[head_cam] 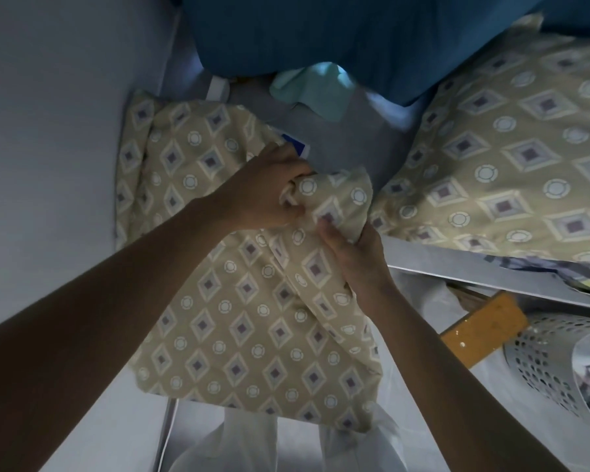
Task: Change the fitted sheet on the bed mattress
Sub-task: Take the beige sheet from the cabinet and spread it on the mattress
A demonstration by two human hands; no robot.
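**Both hands bunch the patterned sheet at the mattress corner**

Nearest, two bare forearms reach in from the lower edge. Under them white plastic bags (348, 447) sit on the pale floor. At lower right a perforated metal basket (542, 366) holds crumpled pale material, too blurred to name; an orange-brown board (484, 327) lies just beside it, under a pale metal frame rail (474, 267).

The fitted sheet (252, 321), tan with diamonds and circles, drapes from the hands toward the floor. The right hand (358, 260) grips a gathered fold of it, fingers curled round the cloth. The left hand (266, 195) pinches the bunched edge just above, touching the same wad.

Beyond, a blue-and-white label (298, 144) shows on the grey mattress (355, 137); no writing is legible. A matching pillow (511, 158) lies to the right, and a pale-green cloth (315, 88) farther back under dark-blue fabric (338, 28). A plain white wall (55, 131) runs along the left.
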